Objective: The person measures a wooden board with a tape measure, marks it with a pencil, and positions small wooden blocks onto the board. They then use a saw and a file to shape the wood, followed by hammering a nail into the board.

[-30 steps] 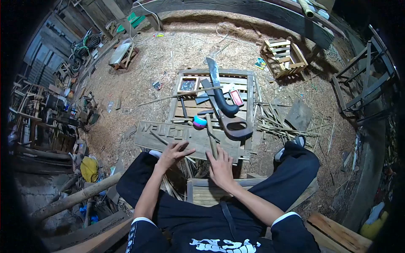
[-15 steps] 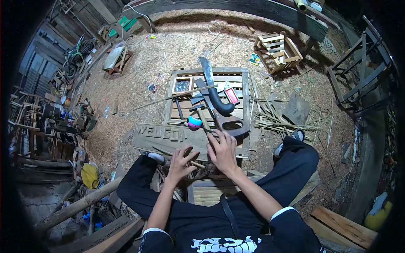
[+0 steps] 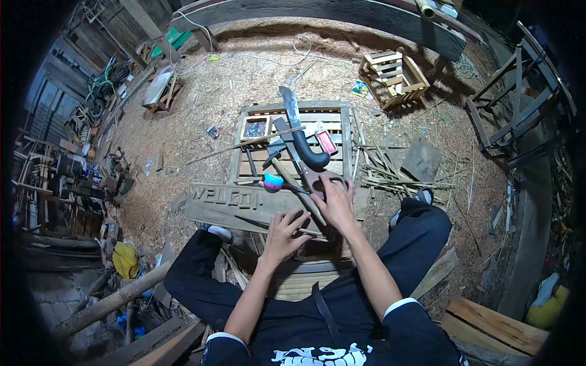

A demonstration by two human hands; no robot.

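My left hand [image 3: 284,236] is low over the front edge of a wooden board [image 3: 207,210] with raised letters, its fingers curved and thumb apart. A thin dark stick [image 3: 249,221] lies by its fingertips. My right hand [image 3: 337,204] has its fingers spread over the handle of a handsaw [image 3: 292,148]; how firmly they touch it is hidden. Between the hands slants the wooden handle of a hammer [image 3: 287,174]. A blue and pink ball-shaped thing [image 3: 273,182] sits beside it. Across the saw lies a machete [image 3: 299,131] with a black handle.
Under the tools is a slatted wooden table [image 3: 347,134], bearing a small box of metal bits [image 3: 255,128] and a red and white packet [image 3: 326,143]. Thin sticks [image 3: 397,174] are piled at right. A slatted crate [image 3: 395,79] stands farther back on shavings.
My right hand has moved forward and right onto the saw's handle. My left hand has shifted right along the board's front edge. The view has shifted slightly.
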